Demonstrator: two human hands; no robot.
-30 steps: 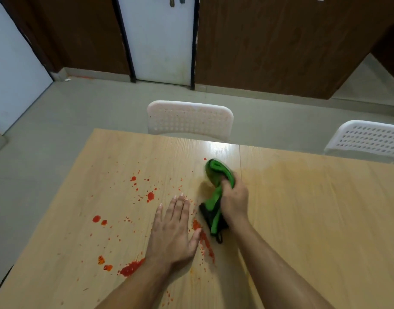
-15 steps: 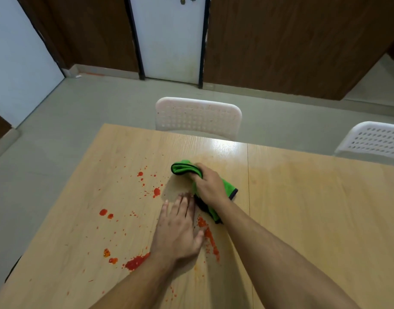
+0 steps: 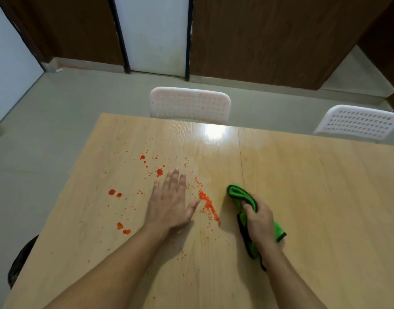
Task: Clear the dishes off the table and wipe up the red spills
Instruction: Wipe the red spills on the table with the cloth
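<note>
Red spills [image 3: 159, 172] dot the left half of the light wooden table [image 3: 314, 197], with a smeared streak [image 3: 208, 205] between my hands. My left hand [image 3: 170, 202] lies flat on the table, fingers straight, palm down among the drops. My right hand [image 3: 259, 219] grips a bunched green cloth [image 3: 239, 194] with black trim, pressed on the table just right of the streak. No dishes are in view.
Two white perforated plastic chairs [image 3: 189, 104] [image 3: 356, 121] stand at the table's far edge. A dark object [image 3: 22, 257] shows past the left edge of the table. Beyond is grey floor, a white door and brown wall panels.
My right hand has swept the green cloth from the far middle of the table back toward me and to the right. The red streak beside my left thumb is now thinner and smeared.
</note>
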